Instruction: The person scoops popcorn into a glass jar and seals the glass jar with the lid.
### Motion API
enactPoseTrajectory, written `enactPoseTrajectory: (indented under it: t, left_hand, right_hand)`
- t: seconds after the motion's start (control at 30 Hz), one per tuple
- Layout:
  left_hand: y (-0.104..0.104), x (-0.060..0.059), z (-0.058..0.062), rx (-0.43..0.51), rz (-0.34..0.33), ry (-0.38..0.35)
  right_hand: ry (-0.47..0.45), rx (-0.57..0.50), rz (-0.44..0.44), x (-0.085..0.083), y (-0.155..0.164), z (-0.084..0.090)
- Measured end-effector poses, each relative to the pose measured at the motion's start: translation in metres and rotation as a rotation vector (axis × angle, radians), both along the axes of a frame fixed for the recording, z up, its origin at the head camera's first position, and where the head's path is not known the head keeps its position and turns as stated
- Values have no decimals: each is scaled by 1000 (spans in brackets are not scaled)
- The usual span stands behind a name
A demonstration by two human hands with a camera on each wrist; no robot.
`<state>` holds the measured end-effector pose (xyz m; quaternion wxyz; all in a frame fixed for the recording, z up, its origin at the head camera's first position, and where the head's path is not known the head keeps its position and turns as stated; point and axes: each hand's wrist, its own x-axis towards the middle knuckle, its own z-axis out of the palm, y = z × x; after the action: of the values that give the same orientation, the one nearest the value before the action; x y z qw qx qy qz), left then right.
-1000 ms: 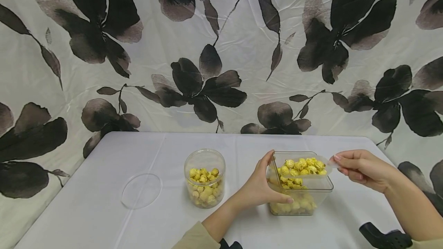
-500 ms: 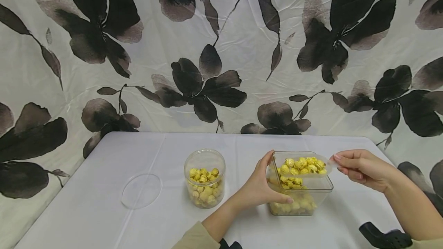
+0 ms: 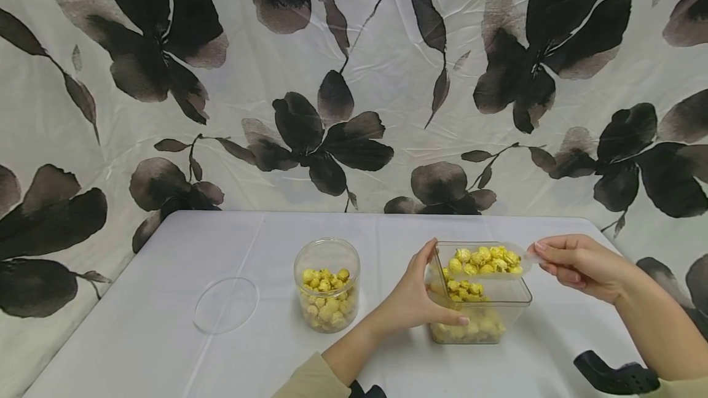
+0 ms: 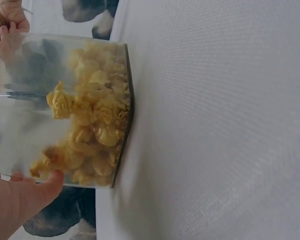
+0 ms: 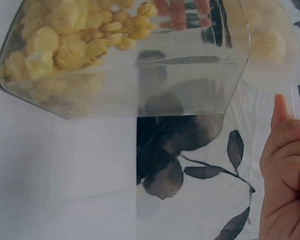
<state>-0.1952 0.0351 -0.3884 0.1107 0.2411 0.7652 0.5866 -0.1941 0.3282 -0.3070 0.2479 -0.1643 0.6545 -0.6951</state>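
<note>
head view: left hand [image 3: 412, 303] grips the square clear tub [image 3: 480, 318] of yellow popcorn on the worktop [image 3: 166, 336]; right hand [image 3: 575, 263] fingers pinch a loaded clear scoop [image 3: 487, 261] above it. no readable writing anywhere.

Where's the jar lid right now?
In the head view the clear round lid lies flat on the white table, left of the round popcorn jar, apart from it and from both hands.

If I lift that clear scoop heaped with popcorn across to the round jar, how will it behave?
The scoop is probably light: thin clear plastic, puffed kernels. The popcorn is heaped above its rim, so a tilt or jolt would likely roll pieces off. The right hand holds only its end, so it may dip forward.
</note>
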Motion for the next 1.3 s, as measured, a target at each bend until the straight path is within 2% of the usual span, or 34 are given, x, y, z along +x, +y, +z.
enactPoseTrajectory:
  t: [0.4,0.67,1.03,1.3]
  left_hand:
    - [-4,3,5,-13,1,2]
    - [-10,3,14,40,0,-7]
    - [-18,7,30,64,2,17]
    - [-31,11,42,114,3,28]
  right_hand:
    - [-16,2,1,-2,1,5]
    - [-30,6,-18,-2,-1,12]
    - [-35,27,-20,-4,-3,18]
    - [-53,53,-61,-5,-6,22]
